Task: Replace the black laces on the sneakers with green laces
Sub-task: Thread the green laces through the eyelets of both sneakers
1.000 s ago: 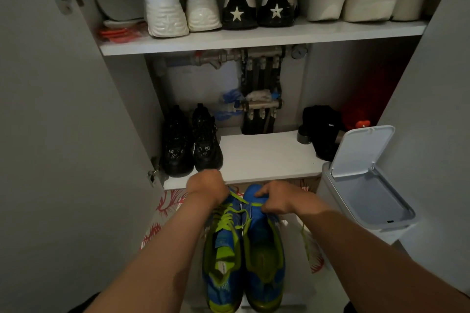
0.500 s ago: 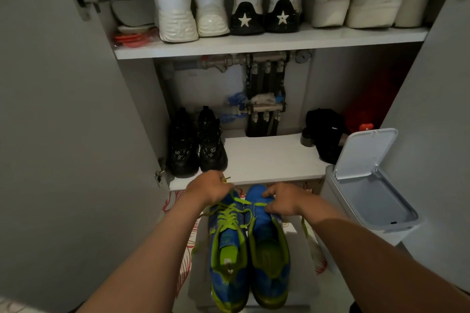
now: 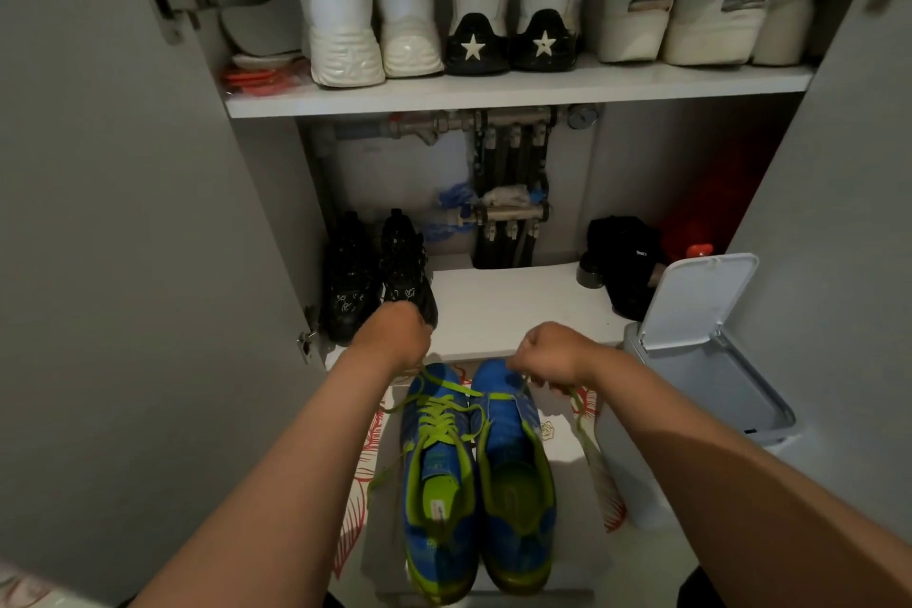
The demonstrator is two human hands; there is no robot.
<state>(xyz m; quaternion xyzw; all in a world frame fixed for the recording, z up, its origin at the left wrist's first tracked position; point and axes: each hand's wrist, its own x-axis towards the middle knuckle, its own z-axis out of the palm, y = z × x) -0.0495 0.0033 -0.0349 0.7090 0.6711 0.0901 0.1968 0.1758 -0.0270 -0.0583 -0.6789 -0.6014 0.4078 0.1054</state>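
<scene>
Left hand (image 3: 395,331): fist-curled above the sneaker toes, gripping one end of a green lace (image 3: 456,388). Right hand (image 3: 548,353): fingers curled, pinching the same lace further along; the free tail hangs down beside the right sneaker (image 3: 513,474). Left sneaker (image 3: 437,499): blue and green, threaded in green, ends loose. Pair: side by side, touching, heels toward the person, over a floral-patterned mat (image 3: 365,459) before an open cabinet. Lower shelf (image 3: 493,306): black shoes (image 3: 375,272). Upper shelf (image 3: 493,86): white shoes (image 3: 340,15). Bin (image 3: 715,390): pale, lid up, just right of the sneakers
</scene>
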